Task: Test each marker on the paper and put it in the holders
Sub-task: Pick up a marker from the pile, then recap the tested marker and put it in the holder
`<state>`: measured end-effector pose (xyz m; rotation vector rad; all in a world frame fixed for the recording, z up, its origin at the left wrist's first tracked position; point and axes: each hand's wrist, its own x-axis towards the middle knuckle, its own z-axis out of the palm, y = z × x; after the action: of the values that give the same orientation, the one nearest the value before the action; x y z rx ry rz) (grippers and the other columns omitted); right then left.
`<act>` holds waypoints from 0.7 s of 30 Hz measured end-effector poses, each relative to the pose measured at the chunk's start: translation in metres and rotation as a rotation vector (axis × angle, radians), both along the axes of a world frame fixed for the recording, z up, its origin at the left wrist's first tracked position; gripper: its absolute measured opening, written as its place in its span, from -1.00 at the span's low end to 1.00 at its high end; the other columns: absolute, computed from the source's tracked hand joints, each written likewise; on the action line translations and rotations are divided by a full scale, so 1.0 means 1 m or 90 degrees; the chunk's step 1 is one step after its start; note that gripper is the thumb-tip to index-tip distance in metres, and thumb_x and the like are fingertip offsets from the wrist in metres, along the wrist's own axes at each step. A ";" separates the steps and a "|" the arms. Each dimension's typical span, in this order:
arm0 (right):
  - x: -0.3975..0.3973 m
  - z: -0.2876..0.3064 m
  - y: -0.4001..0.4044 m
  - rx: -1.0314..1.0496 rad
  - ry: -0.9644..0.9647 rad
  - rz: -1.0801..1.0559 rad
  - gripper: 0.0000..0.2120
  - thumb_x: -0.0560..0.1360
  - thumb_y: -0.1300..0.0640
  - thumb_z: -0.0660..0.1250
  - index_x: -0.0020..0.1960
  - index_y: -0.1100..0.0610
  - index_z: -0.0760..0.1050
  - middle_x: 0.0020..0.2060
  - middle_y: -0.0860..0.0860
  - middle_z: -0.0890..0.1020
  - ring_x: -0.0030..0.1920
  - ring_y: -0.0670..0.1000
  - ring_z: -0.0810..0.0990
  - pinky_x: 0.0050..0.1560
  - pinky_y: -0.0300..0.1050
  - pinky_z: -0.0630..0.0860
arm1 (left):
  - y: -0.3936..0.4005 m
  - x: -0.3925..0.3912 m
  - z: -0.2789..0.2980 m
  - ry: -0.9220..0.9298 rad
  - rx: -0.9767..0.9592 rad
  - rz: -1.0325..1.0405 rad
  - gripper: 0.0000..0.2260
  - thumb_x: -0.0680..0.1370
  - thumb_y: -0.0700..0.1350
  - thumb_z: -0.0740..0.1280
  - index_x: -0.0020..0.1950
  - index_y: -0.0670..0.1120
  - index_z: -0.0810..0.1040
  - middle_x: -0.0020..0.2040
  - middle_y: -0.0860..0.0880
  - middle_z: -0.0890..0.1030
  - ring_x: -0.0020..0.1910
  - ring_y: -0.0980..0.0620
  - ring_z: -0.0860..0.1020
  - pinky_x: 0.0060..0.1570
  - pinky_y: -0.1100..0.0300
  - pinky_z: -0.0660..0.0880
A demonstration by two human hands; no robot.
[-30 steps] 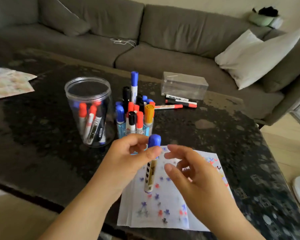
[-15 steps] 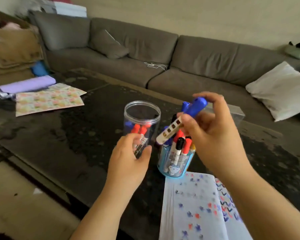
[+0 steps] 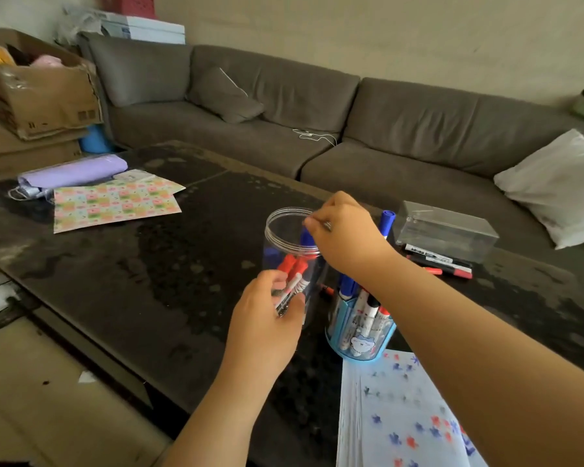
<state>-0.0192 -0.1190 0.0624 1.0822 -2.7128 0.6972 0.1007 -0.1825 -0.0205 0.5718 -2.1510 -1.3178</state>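
The left hand [image 3: 267, 315] reaches forward from a bare forearm, palm turned inward, fingers and thumb curled round the lower wall of the clear plastic jar [image 3: 285, 230]. The right hand [image 3: 346, 234] crosses above it, knuckles up, wrist bent down, fingertips pinching the blue-capped marker [image 3: 307, 238] at the jar's mouth.

Blue marker [image 3: 305, 238] upright inside clear jar [image 3: 285, 227] among red-capped ones; blue holder [image 3: 361, 335] packed beside it; dotted paper [image 3: 402, 419] nearest.
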 end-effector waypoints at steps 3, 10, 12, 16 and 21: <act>0.003 0.000 0.005 -0.008 -0.003 0.000 -0.72 0.61 0.13 0.17 0.25 0.16 0.53 0.10 0.08 0.44 0.02 0.01 0.48 0.00 -0.30 0.30 | 0.002 -0.001 -0.001 -0.003 0.006 -0.017 -0.80 0.52 -0.09 0.34 0.13 0.05 0.47 0.01 0.15 0.54 -0.10 0.26 0.51 -0.24 0.47 0.39; 0.027 0.004 0.066 -0.154 0.015 0.007 -0.77 0.55 0.14 0.26 0.19 0.05 0.55 -0.06 -0.09 0.51 -0.19 -0.17 0.47 -0.12 -0.53 0.34 | 0.020 0.000 -0.006 0.031 -0.131 -0.083 -0.85 0.49 -0.06 0.35 0.06 0.05 0.52 -0.17 0.17 0.57 -0.18 0.26 0.52 -0.21 0.52 0.41; 0.032 -0.005 0.100 -0.154 -0.013 -0.043 -0.79 0.55 0.13 0.26 0.17 0.00 0.53 -0.09 -0.12 0.53 -0.14 -0.22 0.50 -0.16 -0.48 0.39 | 0.029 0.000 -0.009 0.033 -0.186 -0.115 -0.85 0.48 -0.05 0.35 0.05 0.06 0.53 -0.19 0.20 0.55 -0.13 0.26 0.52 -0.18 0.51 0.42; 0.028 -0.035 0.176 -0.173 -0.090 -0.181 -0.81 0.54 0.13 0.29 0.14 -0.02 0.54 -0.11 -0.10 0.60 -0.13 -0.16 0.56 -0.17 -0.45 0.42 | 0.056 0.000 -0.015 0.031 -0.251 -0.206 -0.82 0.49 -0.05 0.34 0.08 0.08 0.52 -0.16 0.25 0.54 -0.07 0.25 0.51 -0.09 0.48 0.42; -0.003 -0.080 0.246 -0.114 -0.176 -0.322 -0.77 0.56 0.14 0.28 0.20 0.04 0.52 -0.05 -0.05 0.60 -0.12 -0.11 0.55 -0.07 -0.33 0.43 | 0.114 -0.013 -0.023 0.026 -0.262 -0.303 -0.84 0.50 -0.01 0.30 0.07 0.08 0.52 -0.12 0.27 0.50 -0.14 0.25 0.51 -0.13 0.48 0.40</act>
<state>-0.0221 0.1272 -0.0178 0.2509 -2.8894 1.0229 0.0878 -0.0683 -0.0439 -0.1398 -2.5189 -1.0380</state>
